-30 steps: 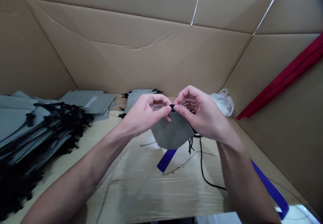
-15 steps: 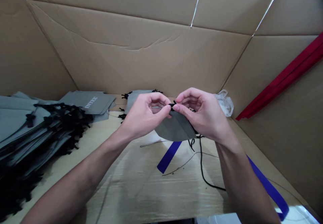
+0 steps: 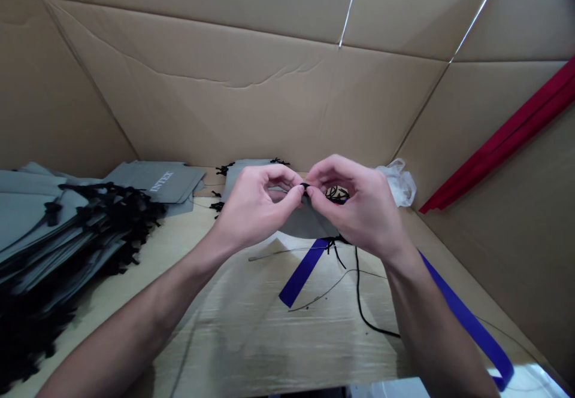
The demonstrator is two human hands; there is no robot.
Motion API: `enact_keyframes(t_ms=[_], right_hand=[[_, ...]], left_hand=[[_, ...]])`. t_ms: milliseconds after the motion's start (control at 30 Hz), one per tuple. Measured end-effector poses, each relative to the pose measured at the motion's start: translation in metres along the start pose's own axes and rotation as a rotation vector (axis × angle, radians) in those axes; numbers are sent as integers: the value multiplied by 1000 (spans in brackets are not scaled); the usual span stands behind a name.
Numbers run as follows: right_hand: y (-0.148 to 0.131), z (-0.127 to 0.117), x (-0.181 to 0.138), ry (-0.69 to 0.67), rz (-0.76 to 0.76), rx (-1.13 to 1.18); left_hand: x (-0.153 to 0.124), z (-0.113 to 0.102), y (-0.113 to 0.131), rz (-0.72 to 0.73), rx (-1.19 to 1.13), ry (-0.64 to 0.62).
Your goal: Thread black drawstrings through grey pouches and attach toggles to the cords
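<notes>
In the middle of the head view, a grey fabric pouch (image 3: 309, 221) hangs below my fingers above the table. My left hand (image 3: 265, 203) pinches a black cord (image 3: 306, 186) at the pouch's top corner between thumb and forefinger. Fingertips of my right hand (image 3: 359, 203) close on the same cord from the other side, almost touching the left ones. Just what lies between the tips is partly hidden. Behind and under my right hand sits a tangle of black cord ends (image 3: 336, 194).
Grey pouches with black cords (image 3: 90, 224) are heaped at left, beside flat ones marked INTEX (image 3: 155, 182). A blue strip (image 3: 303, 275), a long black cord (image 3: 362, 302) and a thin wire (image 3: 278, 254) lie on the table (image 3: 251, 338). Cardboard walls (image 3: 251, 111) enclose it; a clear plastic bag (image 3: 399, 182) stands behind.
My right hand has shifted slightly left, its fingertips closer to the left ones. The black cord now forms a small bend between them, and the pouch hangs slightly higher.
</notes>
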State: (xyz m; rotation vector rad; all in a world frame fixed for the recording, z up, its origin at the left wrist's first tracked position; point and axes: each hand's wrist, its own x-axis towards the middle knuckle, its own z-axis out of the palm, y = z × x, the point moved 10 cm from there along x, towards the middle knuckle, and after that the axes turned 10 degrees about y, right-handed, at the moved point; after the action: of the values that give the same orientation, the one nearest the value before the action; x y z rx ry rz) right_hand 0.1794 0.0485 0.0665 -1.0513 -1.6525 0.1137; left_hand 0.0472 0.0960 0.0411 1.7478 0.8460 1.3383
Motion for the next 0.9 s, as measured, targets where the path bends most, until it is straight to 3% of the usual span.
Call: enact_keyframes(t_ms=[200, 333, 500, 700, 900], right_hand=[[4, 4, 1, -38, 23, 153], [9, 9, 1, -112, 64, 314], [22, 20, 1, -203, 205, 603], [47, 21, 3, -133, 401, 671], [45, 12, 5, -67, 361, 587]], left_hand=[[0, -1, 2, 20, 29, -3], [2, -1, -3, -45, -14, -47], [3, 2, -9, -110, -77, -121], [2, 3, 0, 57, -152, -30], [-8, -2, 20, 311, 90, 109]])
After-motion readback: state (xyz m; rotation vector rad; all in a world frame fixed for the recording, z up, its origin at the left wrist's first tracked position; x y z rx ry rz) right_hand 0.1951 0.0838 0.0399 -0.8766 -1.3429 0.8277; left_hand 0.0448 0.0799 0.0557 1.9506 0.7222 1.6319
